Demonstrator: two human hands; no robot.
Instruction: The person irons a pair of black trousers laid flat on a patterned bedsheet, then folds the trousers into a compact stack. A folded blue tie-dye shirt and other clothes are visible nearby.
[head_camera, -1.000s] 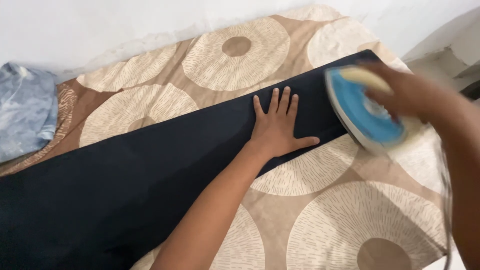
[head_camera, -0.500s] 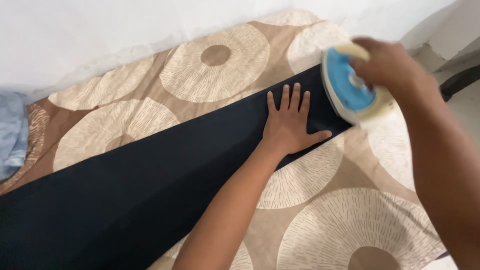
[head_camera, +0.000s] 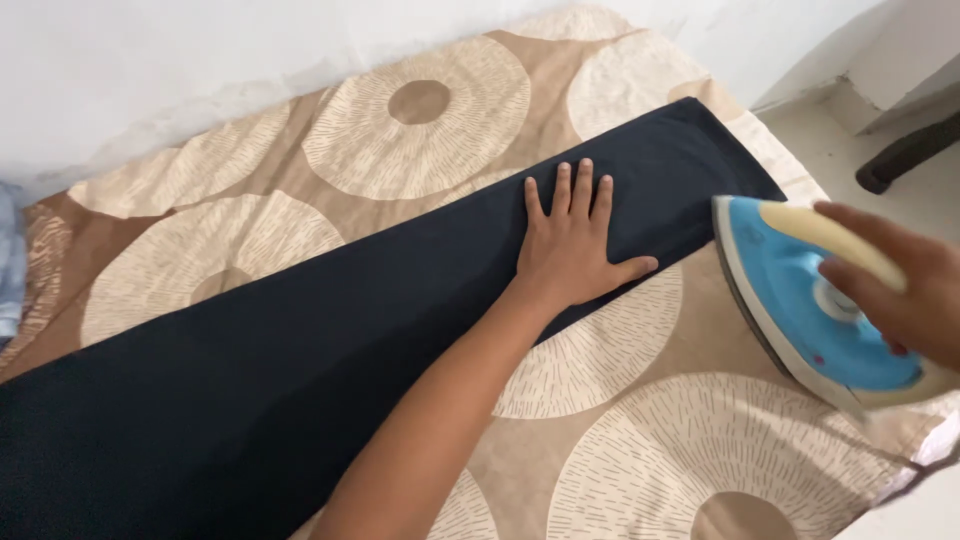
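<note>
A long dark navy cloth lies flat in a diagonal band across a brown sheet with cream circles, its far end stopping just short of the sheet's corner by the white wall. The left hand presses on it, palm down, fingers spread, gripping nothing. The right hand is closed round the cream handle of a blue iron, tilted, just off the cloth's lower edge, above bare sheet near the sheet's right border.

iron right of cloth
</note>
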